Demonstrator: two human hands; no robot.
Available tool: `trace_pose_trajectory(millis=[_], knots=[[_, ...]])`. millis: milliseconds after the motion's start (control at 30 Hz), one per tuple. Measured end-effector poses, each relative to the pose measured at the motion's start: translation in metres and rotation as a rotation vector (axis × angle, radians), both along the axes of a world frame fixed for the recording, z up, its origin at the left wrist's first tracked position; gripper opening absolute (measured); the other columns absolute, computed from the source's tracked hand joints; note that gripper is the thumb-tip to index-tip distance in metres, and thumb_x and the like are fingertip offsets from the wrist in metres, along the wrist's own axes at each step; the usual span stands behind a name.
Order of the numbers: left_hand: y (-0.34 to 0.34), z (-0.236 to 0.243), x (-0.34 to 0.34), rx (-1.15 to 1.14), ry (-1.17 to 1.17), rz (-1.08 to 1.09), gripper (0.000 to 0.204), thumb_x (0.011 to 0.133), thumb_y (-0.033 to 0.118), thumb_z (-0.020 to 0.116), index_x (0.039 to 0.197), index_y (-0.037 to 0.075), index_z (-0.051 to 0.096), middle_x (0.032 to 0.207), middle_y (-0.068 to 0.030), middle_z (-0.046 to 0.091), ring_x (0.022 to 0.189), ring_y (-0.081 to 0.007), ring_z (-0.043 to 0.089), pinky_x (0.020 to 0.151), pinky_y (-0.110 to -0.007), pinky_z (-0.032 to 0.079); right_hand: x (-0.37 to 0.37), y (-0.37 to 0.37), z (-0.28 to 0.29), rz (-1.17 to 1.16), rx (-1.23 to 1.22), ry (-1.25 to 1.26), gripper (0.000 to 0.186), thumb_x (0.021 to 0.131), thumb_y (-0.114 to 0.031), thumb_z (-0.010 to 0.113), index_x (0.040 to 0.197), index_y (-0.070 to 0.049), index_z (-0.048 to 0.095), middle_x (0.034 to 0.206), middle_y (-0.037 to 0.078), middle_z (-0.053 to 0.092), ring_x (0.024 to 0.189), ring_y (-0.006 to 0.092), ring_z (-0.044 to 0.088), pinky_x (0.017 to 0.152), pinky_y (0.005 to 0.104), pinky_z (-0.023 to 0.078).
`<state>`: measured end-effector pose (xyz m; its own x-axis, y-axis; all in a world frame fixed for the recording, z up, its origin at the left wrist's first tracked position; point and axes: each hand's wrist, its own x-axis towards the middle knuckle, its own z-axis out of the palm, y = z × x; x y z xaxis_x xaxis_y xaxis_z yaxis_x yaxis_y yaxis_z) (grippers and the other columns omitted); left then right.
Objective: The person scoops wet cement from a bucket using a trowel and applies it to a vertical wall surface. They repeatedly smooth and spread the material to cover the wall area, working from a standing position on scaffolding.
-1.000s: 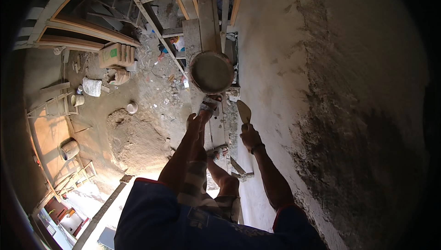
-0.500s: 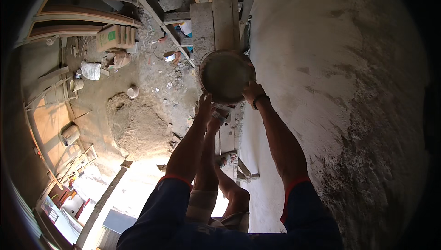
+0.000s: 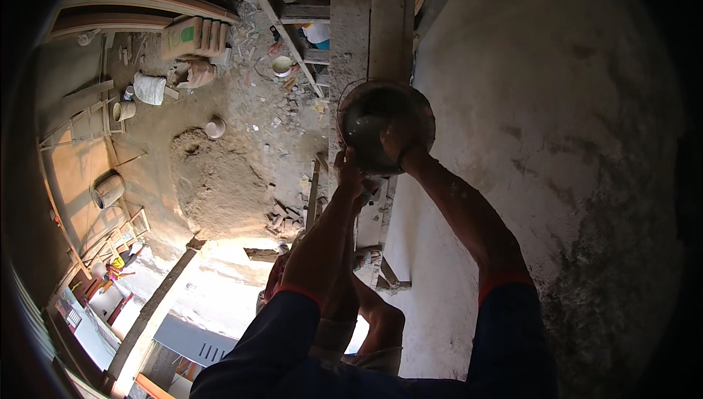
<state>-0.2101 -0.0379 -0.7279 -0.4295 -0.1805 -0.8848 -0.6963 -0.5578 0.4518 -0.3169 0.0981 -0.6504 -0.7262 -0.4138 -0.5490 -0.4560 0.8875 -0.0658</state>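
A round dark bucket (image 3: 359, 95) with a thin wire handle is at the plank scaffold, close to the wall. My left hand (image 3: 351, 170) is closed on its near left rim. My right hand (image 3: 403, 142), with a dark band at the wrist, reaches over the near right rim into the bucket. Shadow hides its fingers, so what they touch does not show. Dark contents with a few pale specks lie inside. The pale rough wall (image 3: 498, 164) rises close on my right.
Narrow planks (image 3: 350, 40) run ahead under the bucket, high above the ground. Below left lie a sand heap (image 3: 220, 179), stacked bags (image 3: 194, 36) and a white bucket (image 3: 215, 128). Past the slanted beam (image 3: 274, 14), another person's hand is beside a pale bucket (image 3: 282, 67).
My right hand has gone from the bucket's right rim to inside it. The bucket sits slightly farther right in view, and its inside looks darker. My left hand stays at the rim.
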Motion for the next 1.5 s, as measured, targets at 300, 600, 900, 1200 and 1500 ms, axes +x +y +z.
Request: trace_pose_trajectory(millis=[300,600,900,1200,1500], knots=[[0.004,-0.022,0.001,-0.043,-0.018,0.036,0.047,0.095,0.043,0.052,0.126,0.007,0.049,0.113,-0.0135,0.057,0.096,-0.0257,0.056,0.076,-0.044,0.051,0.056,0.089,0.096,-0.244,-0.181,0.029,0.031,0.082,-0.013,0.06,0.111,-0.007,0.051,0.089,0.018,0.058,0.083,0.0357,0.059,0.065,0.0462,0.053],[0.009,0.008,-0.013,-0.197,-0.114,-0.109,0.044,0.095,0.044,0.052,0.122,0.009,0.053,0.105,-0.0107,0.06,0.087,-0.0224,0.058,0.066,-0.038,0.052,0.036,0.093,0.056,-0.306,0.056,0.013,0.031,0.085,-0.023,0.055,0.11,-0.003,0.057,0.087,0.019,0.065,0.082,0.0333,0.065,0.072,0.0428,0.054],[-0.001,0.01,-0.01,-0.124,-0.015,-0.101,0.054,0.096,0.046,0.047,0.126,0.001,0.046,0.116,-0.0157,0.054,0.098,-0.0269,0.061,0.07,-0.039,0.06,0.036,0.05,-0.041,-0.173,-0.164,-0.403,0.023,0.084,-0.02,0.055,0.09,-0.002,0.067,0.087,0.021,0.066,0.091,0.031,0.066,0.076,0.042,0.054],[-0.003,0.017,-0.018,-0.032,0.013,-0.169,0.051,0.097,0.043,0.046,0.128,0.003,0.044,0.116,-0.0158,0.054,0.101,-0.0289,0.06,0.075,-0.043,0.06,0.081,0.038,-0.095,-0.629,-0.816,-0.244,0.028,0.082,-0.02,0.06,0.104,-0.003,0.06,0.09,0.018,0.065,0.082,0.0334,0.063,0.071,0.0421,0.051],[-0.007,0.023,-0.008,-0.067,-0.016,-0.157,0.058,0.095,0.047,0.049,0.132,0.003,0.042,0.118,-0.0178,0.053,0.101,-0.0306,0.06,0.075,-0.044,0.059,0.107,0.063,-0.002,-0.486,-0.576,0.245,0.04,0.081,-0.01,0.062,0.121,-0.013,0.057,0.077,0.015,0.058,0.072,0.0332,0.059,0.063,0.0437,0.051]])
